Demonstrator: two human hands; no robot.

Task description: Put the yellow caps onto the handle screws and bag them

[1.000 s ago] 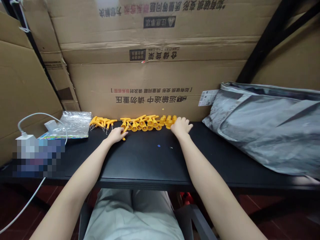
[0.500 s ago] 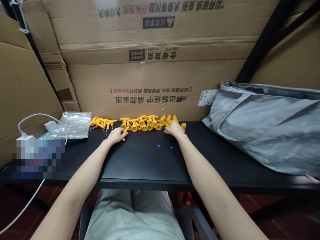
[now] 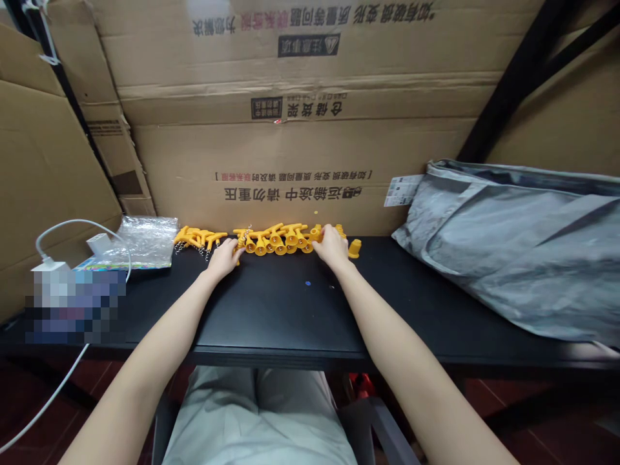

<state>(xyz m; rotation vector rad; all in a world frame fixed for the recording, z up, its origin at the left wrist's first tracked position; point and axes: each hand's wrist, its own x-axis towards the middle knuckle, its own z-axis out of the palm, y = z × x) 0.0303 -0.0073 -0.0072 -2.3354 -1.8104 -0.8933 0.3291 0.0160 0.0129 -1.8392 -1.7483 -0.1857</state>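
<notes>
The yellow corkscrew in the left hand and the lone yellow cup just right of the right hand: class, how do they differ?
The corkscrew is gripped by the left hand; the cup stands untouched on the black table. The corkscrew has a thin spiral; the cup shows none, flaring towards its base. Both have yellow bodies.

A desk (image 3: 271,316) closed in by cardboard (image 3: 290,145)

The brown cardboard stands behind the black desk, and its printing, mostly black with some red, is upside down. One more panel (image 3: 43,161) closes the left side. A black frame (image 3: 513,84) shows at both upper corners. Below, the floor (image 3: 68,426) has dark red tiles. A grey chair (image 3: 390,429) is at the front. Light makes a dull shine on the desk.
</notes>
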